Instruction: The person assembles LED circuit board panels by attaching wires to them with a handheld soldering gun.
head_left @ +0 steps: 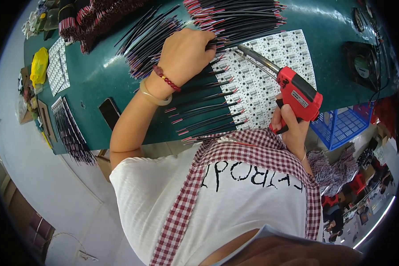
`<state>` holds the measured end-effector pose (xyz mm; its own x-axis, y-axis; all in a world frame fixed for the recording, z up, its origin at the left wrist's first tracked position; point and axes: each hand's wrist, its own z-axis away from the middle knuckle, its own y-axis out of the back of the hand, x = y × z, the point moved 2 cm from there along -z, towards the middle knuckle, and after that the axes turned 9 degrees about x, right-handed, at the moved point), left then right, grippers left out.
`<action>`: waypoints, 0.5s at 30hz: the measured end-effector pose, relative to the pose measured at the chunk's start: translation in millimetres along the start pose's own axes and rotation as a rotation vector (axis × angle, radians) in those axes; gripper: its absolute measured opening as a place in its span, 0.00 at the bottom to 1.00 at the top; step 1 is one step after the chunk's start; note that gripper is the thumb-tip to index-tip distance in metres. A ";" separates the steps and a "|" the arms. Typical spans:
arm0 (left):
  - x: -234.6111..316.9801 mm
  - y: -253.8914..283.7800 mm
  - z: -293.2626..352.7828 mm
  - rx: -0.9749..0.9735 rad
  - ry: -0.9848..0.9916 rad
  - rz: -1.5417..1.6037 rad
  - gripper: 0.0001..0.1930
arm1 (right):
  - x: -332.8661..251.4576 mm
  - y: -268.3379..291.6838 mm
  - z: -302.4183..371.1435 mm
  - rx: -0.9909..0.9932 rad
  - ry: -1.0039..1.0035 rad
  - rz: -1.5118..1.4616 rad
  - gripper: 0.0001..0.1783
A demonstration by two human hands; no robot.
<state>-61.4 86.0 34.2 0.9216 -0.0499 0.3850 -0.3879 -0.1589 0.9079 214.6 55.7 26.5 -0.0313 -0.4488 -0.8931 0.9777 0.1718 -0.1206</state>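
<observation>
My right hand [295, 133] is wrapped around the grip of a red and black soldering gun [300, 95]. The gun's long metal nozzle slants up and left, its tip over the far left corner of a white panel of small circuit boards [275, 66]. At that corner my left hand [185, 49] is closed, thumb and fingers pinching a black-sheathed wire; its end is mostly hidden by the fingers. Several black wires [208, 95] with red and white ends lie in rows along the panel's left edge, their tips on the boards.
Loose wires [153, 42] lie beyond my left hand, and a thick wire stack [244, 17] sits at the far edge. A phone [109, 113], a wired panel [71, 128] and a yellow bag [39, 66] are leftward. Rightward are a black fan-like device [362, 66] and blue crate [341, 126].
</observation>
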 end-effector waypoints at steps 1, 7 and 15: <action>1.6 0.8 0.0 0.004 -0.008 -0.005 0.08 | 0.4 0.7 1.2 -0.001 0.011 -0.008 0.12; 2.2 2.8 0.4 0.014 -0.021 -0.019 0.08 | 7.9 0.0 2.0 0.022 -0.023 0.016 0.09; 3.0 7.2 0.7 -0.009 -0.006 -0.042 0.07 | 14.3 -4.5 0.6 -0.039 0.037 0.094 0.12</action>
<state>-61.4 84.0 41.7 0.9370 -0.0491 0.3457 -0.3491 -0.1516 0.9247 209.9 48.0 14.6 0.0522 -0.3960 -0.9168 0.9679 0.2462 -0.0513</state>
